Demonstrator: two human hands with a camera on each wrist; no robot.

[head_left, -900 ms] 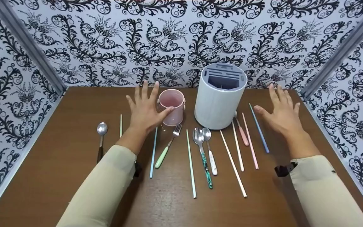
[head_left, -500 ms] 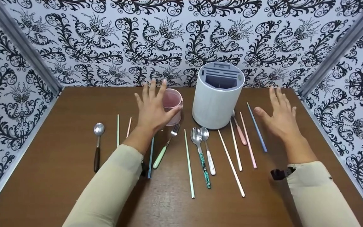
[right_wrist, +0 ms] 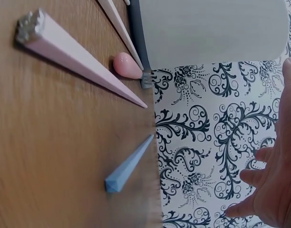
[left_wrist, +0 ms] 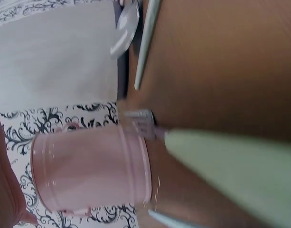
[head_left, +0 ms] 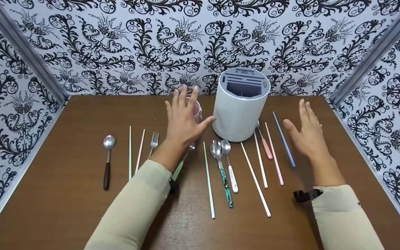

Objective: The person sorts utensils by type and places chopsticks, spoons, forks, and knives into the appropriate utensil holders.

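Observation:
My left hand (head_left: 186, 121), fingers spread, hovers in front of a pink cup (left_wrist: 88, 168) and covers most of it in the head view. Its thumb tip overlaps the left edge of a white cylindrical utensil holder (head_left: 238, 118) with a grey slotted top. A fork with a green handle (left_wrist: 230, 166) lies under that wrist. On the other side, my right hand (head_left: 307, 133) is held in the air with straight fingers and thumb apart, holding nothing. The blue chopstick (head_left: 284, 139) is the thing nearest to it, lying just left of the thumb.
Across the brown table (head_left: 64, 215) lie a dark-handled spoon (head_left: 107, 159), a second fork (head_left: 154, 140), a green-patterned spoon (head_left: 222, 170), a white-handled spoon (head_left: 232, 173), a pink-handled utensil (head_left: 266, 148) and several chopsticks. A patterned wall (head_left: 200, 45) stands behind.
My left hand has moved right, from beside the pink cup to in front of it, uncovering the second fork and the dark-handled spoon. The right hand has come slightly nearer.

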